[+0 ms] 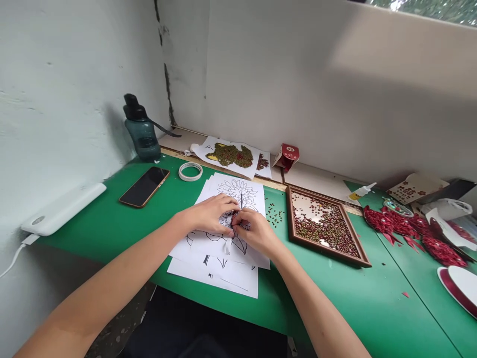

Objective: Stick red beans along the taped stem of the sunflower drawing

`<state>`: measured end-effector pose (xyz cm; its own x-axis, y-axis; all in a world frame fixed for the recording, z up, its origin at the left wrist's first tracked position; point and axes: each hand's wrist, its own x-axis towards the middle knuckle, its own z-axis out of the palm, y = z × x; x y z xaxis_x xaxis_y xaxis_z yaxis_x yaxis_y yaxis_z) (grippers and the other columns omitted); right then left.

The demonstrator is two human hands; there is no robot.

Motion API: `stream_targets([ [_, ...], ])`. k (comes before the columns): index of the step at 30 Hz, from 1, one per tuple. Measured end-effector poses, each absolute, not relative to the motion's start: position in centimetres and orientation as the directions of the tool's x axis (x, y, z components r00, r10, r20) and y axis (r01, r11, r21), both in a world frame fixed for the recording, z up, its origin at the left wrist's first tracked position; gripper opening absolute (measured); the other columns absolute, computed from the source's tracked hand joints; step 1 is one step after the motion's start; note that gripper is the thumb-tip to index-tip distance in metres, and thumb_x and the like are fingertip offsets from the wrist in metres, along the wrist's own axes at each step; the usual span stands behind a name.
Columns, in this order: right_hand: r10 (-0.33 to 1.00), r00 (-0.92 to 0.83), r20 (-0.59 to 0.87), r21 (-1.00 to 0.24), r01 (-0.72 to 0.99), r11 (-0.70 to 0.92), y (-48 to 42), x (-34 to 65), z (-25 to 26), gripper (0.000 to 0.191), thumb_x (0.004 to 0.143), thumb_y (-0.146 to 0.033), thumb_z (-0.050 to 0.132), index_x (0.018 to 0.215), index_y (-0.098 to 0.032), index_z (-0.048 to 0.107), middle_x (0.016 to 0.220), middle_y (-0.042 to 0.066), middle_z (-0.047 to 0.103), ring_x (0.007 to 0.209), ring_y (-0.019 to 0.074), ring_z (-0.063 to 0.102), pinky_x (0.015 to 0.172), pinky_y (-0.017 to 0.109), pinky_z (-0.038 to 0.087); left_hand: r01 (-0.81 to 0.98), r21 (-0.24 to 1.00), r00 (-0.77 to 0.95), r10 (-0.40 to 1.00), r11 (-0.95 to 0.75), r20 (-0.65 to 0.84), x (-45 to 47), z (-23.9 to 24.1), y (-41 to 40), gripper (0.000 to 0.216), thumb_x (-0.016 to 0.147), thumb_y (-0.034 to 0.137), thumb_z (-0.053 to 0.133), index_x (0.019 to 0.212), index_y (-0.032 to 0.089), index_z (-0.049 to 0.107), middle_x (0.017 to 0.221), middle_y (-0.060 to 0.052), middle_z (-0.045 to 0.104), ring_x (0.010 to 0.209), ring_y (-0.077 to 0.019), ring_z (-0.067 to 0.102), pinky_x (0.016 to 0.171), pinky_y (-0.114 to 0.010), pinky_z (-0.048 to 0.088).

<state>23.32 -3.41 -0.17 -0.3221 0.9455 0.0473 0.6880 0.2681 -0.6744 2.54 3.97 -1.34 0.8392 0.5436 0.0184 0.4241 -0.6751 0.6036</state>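
Note:
A white sheet with a black line drawing of a flower (238, 188) lies on top of a few other printed sheets (231, 283). My left hand (210, 215) rests on the drawing, its thumb and fingers apart, curved around a flower centre. Small dark red pieces show at that centre, mostly covered by my fingers. From the right, my right hand (255, 228) reaches to the same spot with its fingertips pinched together. Whatever it holds is too small and too hidden to name. A white strip (227, 245) curls up just below the hands.
Right of the papers are loose beans (275, 216) and a brown framed tray (292, 219) of red and green beans. A phone (144, 186), tape roll (190, 172), bottle (143, 134) and white lamp (63, 209) stand left. Behind lies a bean picture (233, 155); red decorations (410, 231) lie right.

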Motion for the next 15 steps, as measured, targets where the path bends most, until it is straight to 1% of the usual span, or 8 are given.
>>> stream_targets([
  [3,0.945,-0.319,0.071,-0.673,0.684,0.282,-3.42,23.10,-0.40,0.019,0.078,-0.004,0.063,0.078,-0.022,0.069,0.088,0.002,0.069,0.087,0.0195,0.061,0.075,0.030,0.044,0.417,0.601,0.840,0.541,-0.681,0.030,2.53,-1.46,4.02,0.067,0.079,0.056,0.078,0.139,0.033,0.060,0.153,-0.003,0.049,0.146,-0.0326,0.037,0.115,-0.046,0.039],
  [6,0.946,-0.312,0.086,-0.669,0.685,0.287,-3.46,23.00,-0.57,0.019,0.078,-0.003,0.063,0.078,-0.022,0.069,0.088,0.002,0.070,0.086,0.0196,0.061,0.075,0.031,0.044,0.412,0.609,0.839,0.544,-0.678,0.037,2.49,-1.41,3.99,0.068,0.079,0.057,0.078,0.140,0.034,0.058,0.153,-0.004,0.050,0.146,-0.0326,0.037,0.115,-0.046,0.040],
  [15,0.952,-0.294,0.082,-0.676,0.685,0.270,-3.44,23.05,-1.09,0.020,0.077,-0.003,0.062,0.078,-0.022,0.068,0.088,0.002,0.069,0.086,0.0193,0.060,0.074,0.031,0.042,0.407,0.619,0.840,0.542,-0.672,0.036,2.47,-1.59,4.10,0.066,0.078,0.059,0.078,0.137,0.035,0.061,0.153,-0.003,0.050,0.145,-0.0337,0.038,0.115,-0.047,0.039],
])
